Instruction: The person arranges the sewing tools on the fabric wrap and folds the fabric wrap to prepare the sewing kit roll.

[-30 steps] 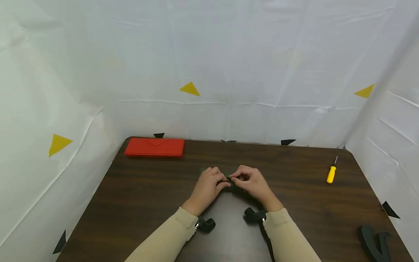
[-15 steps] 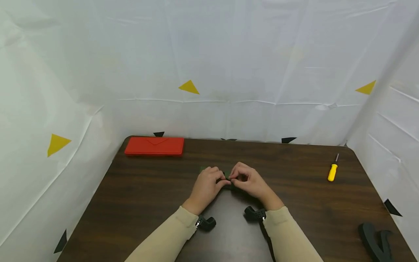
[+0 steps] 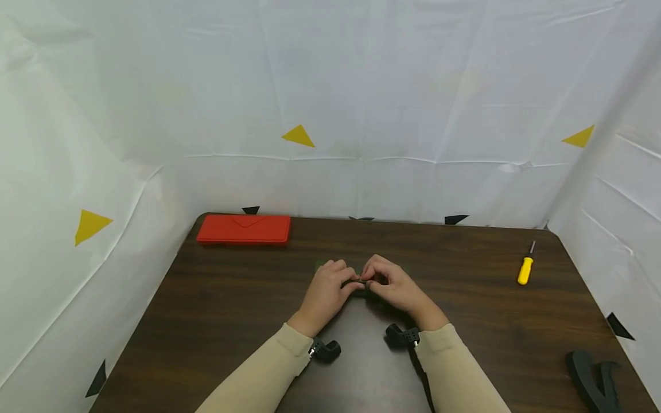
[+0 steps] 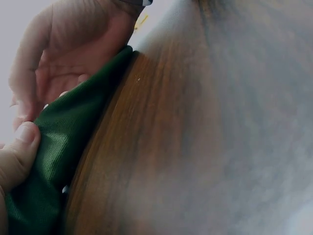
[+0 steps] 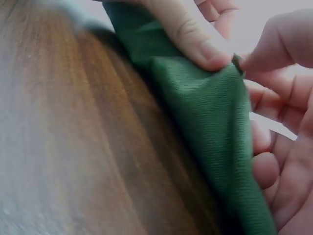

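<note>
Both hands meet near the middle of the table over a piece of green fabric (image 5: pixel 205 103), mostly covered by fingers in the head view. My left hand (image 3: pixel 322 295) pinches its upper edge between thumb and fingers. Just to the right, my right hand (image 3: pixel 400 289) pinches the same edge, fingertips almost touching the left ones. In the left wrist view, the green fabric (image 4: pixel 63 132) slopes down along the tabletop, with folds near the left thumb (image 4: pixel 24 142). What kind of item the fabric belongs to cannot be made out.
A flat red case (image 3: pixel 244 230) lies at the table's back left. At the right are a yellow-handled screwdriver (image 3: pixel 524 271) and, nearer, a dark curved object (image 3: pixel 591 384). White sheeting (image 3: pixel 361 86) with coloured triangles surrounds the brown table (image 3: pixel 206 321).
The right hand has shifted slightly up and left, and the fingertips have changed position on the fabric edge. A green patch seen between the hands is now mostly covered. Both hands keep pinching.
</note>
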